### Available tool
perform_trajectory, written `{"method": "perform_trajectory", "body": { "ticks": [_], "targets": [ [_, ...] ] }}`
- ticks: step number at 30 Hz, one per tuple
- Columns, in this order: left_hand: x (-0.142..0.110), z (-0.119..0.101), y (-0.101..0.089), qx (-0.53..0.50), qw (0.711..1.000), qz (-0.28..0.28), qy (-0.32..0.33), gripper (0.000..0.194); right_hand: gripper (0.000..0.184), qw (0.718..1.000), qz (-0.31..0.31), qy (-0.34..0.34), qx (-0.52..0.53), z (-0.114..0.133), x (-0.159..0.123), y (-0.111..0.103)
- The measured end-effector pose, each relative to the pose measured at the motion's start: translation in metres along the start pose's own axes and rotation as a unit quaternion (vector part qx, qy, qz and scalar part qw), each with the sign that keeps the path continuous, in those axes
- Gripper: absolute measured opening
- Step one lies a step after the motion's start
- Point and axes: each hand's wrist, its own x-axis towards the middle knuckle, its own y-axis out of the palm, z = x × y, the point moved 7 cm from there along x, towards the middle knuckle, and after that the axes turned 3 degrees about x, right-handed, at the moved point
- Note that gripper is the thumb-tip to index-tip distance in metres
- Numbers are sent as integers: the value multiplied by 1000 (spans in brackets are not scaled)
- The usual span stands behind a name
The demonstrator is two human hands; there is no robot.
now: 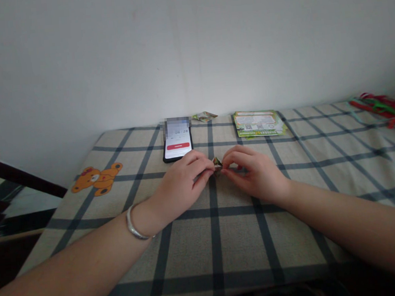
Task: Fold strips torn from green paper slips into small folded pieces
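Note:
Between my two hands is a small piece of folded, printed paper [217, 163], greenish and brown, just above the checked tablecloth. My left hand [190, 172], with a silver bangle on the wrist, pinches its left side between thumb and fingers. From the other side, the thumb and fingers of my right hand [249, 169] close on its right edge. Fingertips hide much of the piece, so its full shape cannot be made out. A similar folded paper shape [205, 116] lies farther back, close to the wall.
A phone [177, 140] showing a timer lies behind my left hand. Behind my right hand is a stack of green and white printed sheets [260, 120]. The checked tablecloth [190, 243] bears a bear picture [98, 179] at left. Red and green items [384, 110] lie at far right.

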Motion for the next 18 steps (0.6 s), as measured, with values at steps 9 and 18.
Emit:
{"method": "perform_trajectory", "body": {
  "ticks": [9,18],
  "targets": [
    [1,0,-3,-33,999,-10,-26,6,1,1000,-11,4,14,1,0,-1],
    [0,-2,-6,-38,999,-30,-4,11,14,997,-36,68,30,-8,1,-5]
  ]
}}
